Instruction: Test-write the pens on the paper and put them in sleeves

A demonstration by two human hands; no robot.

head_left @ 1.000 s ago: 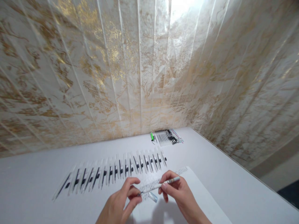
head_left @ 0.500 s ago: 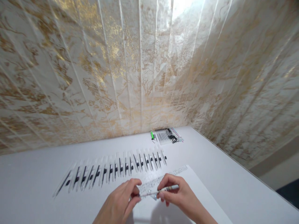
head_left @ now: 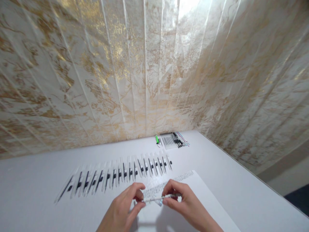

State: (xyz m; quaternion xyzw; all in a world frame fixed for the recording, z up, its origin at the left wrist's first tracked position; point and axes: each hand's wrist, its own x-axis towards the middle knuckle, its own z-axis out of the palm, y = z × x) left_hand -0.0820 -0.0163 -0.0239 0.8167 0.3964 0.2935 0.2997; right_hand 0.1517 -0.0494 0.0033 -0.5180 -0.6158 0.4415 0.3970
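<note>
A slim white pen (head_left: 154, 199) with small printed marks is held nearly level between my two hands. The fingertips of my left hand (head_left: 122, 207) are closed on its left end. My right hand (head_left: 185, 201) pinches it with thumb and forefinger farther right, and a darker end lies within those fingers. Just under the pen shows a small clear, bluish thing (head_left: 158, 202), too partly hidden to name. Below both hands lies a white sheet of paper (head_left: 205, 199) with rows of dark handwriting along its far part.
A long slanting row of clear pen barrels with black refills and caps (head_left: 114, 177) lies beyond my hands. Near the wall are a bright green object (head_left: 157, 139) and a group of pens (head_left: 178, 142). A gold-patterned curtain-like covering (head_left: 145, 80) hangs behind the white table (head_left: 26, 180).
At my right hand, the thick greyish piece that stuck out past the fingers now shows as a shorter, darker end. Both hands have stayed almost in place.
</note>
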